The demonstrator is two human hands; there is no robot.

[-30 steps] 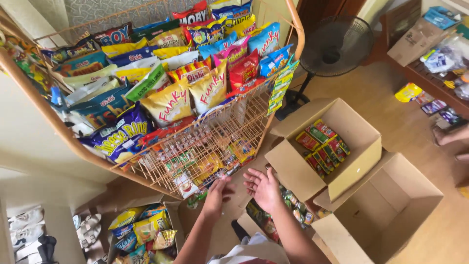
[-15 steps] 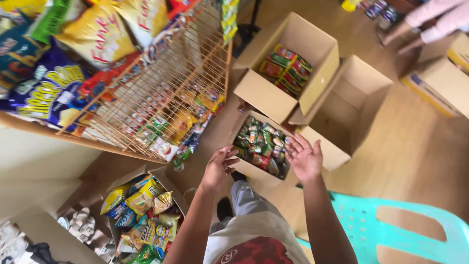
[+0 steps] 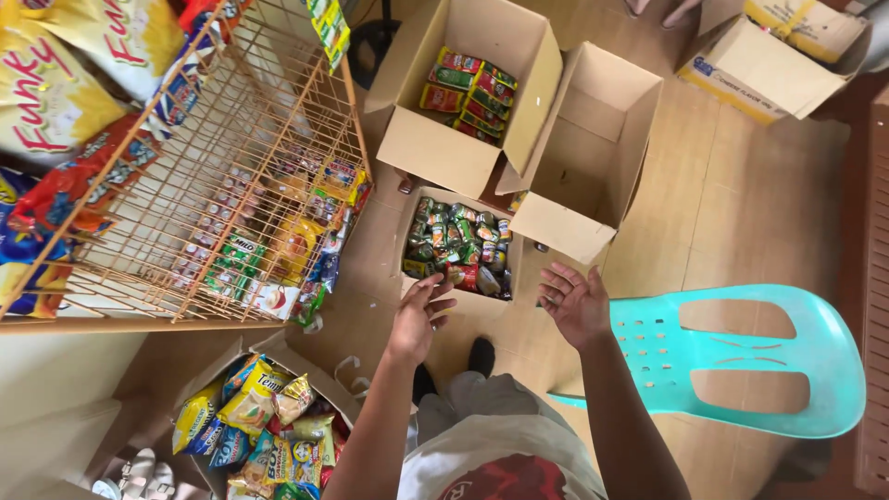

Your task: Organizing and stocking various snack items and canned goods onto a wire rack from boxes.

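Observation:
My left hand (image 3: 419, 315) is open, fingers spread, just below the near edge of a cardboard box (image 3: 408, 243) filled with several small green and red packets (image 3: 456, 243). My right hand (image 3: 574, 301) is also open, palm up, to the right of that box and beside a turquoise plastic chair (image 3: 741, 361). Neither hand holds anything. My legs and a dark shoe (image 3: 480, 356) show below the hands.
A wire rack (image 3: 231, 176) hung with snack bags stands at left. Behind are a box of red and green packets (image 3: 468, 88), an empty open box (image 3: 593, 157) and another box (image 3: 769, 56) at top right. A box of chip bags (image 3: 259, 426) sits at lower left.
The view has swung down and right from the rack to the floor boxes. Both hands came away from the rack and now hover open near the box of small packets.

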